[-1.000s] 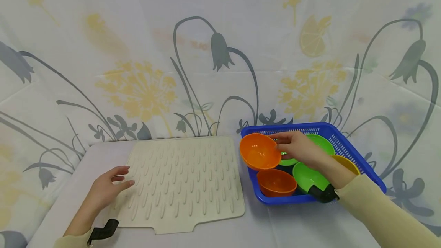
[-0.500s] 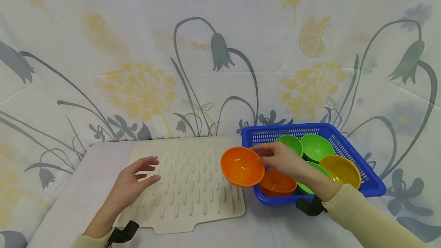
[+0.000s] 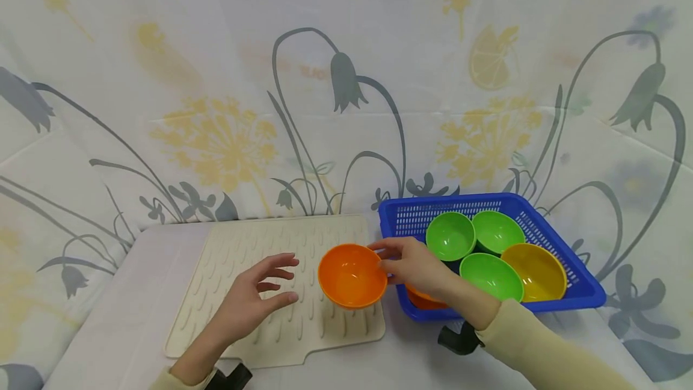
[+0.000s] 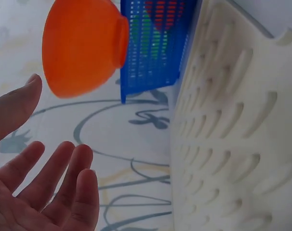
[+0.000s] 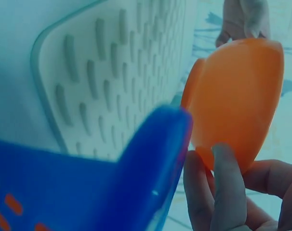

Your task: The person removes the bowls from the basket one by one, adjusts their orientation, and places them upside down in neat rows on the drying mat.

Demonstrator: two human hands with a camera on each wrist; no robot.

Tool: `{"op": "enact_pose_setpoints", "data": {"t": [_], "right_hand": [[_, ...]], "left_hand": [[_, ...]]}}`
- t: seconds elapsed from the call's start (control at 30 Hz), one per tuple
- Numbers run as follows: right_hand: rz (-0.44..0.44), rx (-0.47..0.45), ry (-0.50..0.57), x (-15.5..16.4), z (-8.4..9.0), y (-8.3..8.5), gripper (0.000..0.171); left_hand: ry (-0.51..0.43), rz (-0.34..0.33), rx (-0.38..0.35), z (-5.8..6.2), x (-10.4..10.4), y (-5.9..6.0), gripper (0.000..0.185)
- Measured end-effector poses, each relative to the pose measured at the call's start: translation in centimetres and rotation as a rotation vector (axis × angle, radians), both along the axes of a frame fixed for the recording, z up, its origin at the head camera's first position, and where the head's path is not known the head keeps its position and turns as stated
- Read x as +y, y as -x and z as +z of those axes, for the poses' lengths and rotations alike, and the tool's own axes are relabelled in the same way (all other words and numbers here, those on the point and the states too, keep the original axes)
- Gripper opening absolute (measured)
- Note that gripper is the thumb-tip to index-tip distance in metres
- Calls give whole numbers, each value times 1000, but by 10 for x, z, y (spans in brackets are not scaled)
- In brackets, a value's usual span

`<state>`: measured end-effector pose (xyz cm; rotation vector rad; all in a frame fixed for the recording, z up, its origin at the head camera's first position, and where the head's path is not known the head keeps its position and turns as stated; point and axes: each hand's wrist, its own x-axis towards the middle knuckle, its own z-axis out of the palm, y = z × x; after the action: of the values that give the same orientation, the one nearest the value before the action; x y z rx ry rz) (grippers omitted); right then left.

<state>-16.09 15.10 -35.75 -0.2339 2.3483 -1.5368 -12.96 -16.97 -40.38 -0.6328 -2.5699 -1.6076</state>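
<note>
Two hands work over a cream ribbed silicone drying mat (image 3: 281, 281). From the head camera, the right hand (image 3: 414, 266) pinches the rim of a round orange plastic bowl (image 3: 352, 274), thumb on top and fingers curled beneath, holding it above the mat's edge at 3 o'clock. The left hand (image 3: 254, 300) hovers at 9 o'clock of the bowl, fingers spread and relaxed, holding nothing. Only the right wrist camera shows the fingers (image 5: 223, 183) pressed against the bowl's outer wall (image 5: 237, 101), just past the corner of the blue perforated plastic basket (image 5: 151, 159). Only the left wrist camera shows the bowl's base ring (image 4: 83, 43) clear of the mat (image 4: 232, 134), with the open palm (image 4: 40, 192) below it. Inside the basket (image 3: 541, 227), at 3 o'clock of the held bowl, sit three green bowls (image 3: 450, 235), a yellow bowl (image 3: 536, 269) and another orange bowl (image 3: 425, 298), largely hidden behind the right wrist.
</note>
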Motion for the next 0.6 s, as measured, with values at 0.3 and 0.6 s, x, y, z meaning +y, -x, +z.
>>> {"op": "enact_pose_setpoints", "data": {"t": [0.3,0.6], "right_hand": [[-31,34,19,-19,-15,-3,37],[-54,80,8,-23,-21,-8,37]], "left_hand": [[-17,-51,-57,-2,16,-3,60],[-67,-61,-84,-6,27,-5,59]]}}
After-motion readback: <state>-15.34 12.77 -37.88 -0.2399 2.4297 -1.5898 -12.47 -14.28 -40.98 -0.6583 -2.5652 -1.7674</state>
